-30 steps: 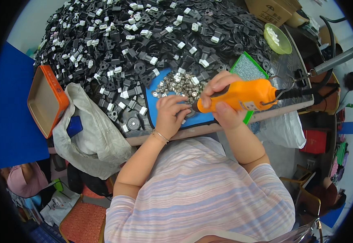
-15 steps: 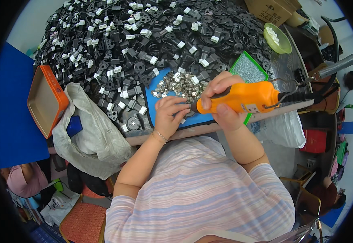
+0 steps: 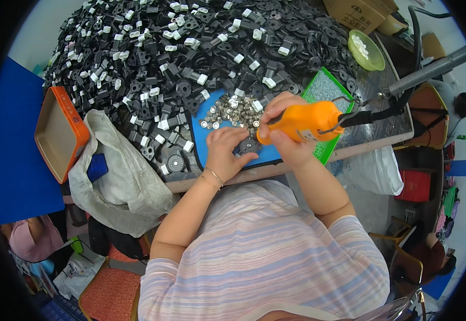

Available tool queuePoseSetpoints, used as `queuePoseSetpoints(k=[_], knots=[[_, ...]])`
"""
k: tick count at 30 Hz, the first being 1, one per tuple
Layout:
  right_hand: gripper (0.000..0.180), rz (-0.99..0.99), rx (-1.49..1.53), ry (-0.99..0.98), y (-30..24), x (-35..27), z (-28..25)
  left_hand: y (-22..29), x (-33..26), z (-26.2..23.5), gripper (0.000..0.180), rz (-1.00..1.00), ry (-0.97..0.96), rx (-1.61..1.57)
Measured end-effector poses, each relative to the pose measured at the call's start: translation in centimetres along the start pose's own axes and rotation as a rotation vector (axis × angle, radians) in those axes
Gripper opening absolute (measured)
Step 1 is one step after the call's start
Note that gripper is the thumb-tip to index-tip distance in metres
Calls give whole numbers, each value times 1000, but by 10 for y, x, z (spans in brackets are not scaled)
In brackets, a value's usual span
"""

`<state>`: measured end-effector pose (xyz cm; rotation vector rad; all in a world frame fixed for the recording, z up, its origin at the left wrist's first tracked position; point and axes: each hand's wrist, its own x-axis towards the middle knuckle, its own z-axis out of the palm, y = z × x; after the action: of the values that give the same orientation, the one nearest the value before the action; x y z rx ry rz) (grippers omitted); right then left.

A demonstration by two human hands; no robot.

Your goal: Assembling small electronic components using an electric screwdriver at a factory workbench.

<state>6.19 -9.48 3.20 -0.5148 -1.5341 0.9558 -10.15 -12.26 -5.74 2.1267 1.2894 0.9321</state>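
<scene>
Head view, going left to right from where my hands sit: far out to the left of my left hand an orange tray [image 3: 59, 132] stands tipped on the table's edge, and a crumpled grey bag [image 3: 116, 179] slumps just beside it. Above and all around lies the heap of black plastic parts [image 3: 153, 59] with white clips, spilling up to the blue mat [image 3: 203, 147] I work on.

My left hand [image 3: 226, 152] rests on that mat, fingers curled narrow and pinning a small round black part [image 3: 249, 145] at their tips. A scatter of small silver caps [image 3: 232, 111] lies just above my knuckles.

My right hand [image 3: 286, 136] is wrapped tight round the orange electric screwdriver [image 3: 302, 122] — its long axis runs nearly level, left to right, nose end toward my left hand and the black cable trailing off to the right. The nose sits just above and right of the round part, so the part lies between my hands, nearer the left — touching it. Beyond my right hand a green tray [image 3: 326, 88] pokes out, and further up a green bowl [image 3: 367, 51].
</scene>
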Motion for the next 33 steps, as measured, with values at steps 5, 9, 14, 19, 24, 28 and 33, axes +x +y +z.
queuePoseSetpoints(k=[5, 9, 14, 19, 24, 28, 33], knots=[[24, 70, 94, 101, 3, -1, 8, 4, 2, -4, 52, 61, -7, 131], [25, 63, 98, 58, 4, 2, 10, 4, 0, -4, 50, 67, -20, 181], [28, 90, 186, 20, 9, 1, 12, 2, -1, -3, 50, 69, -14, 183], [27, 102, 169, -13, 11, 3, 8, 1, -2, -1, 49, 73, -6, 189], [18, 62, 111, 2, -2, 15, -6, 3, 0, 0, 49, 62, -7, 182], [24, -34, 309, 202, -29, 15, -41, 3, -3, 1, 49, 38, 13, 160], [25, 18, 102, 357, -10, -17, -78, 6, -1, 1, 49, 37, 22, 166]])
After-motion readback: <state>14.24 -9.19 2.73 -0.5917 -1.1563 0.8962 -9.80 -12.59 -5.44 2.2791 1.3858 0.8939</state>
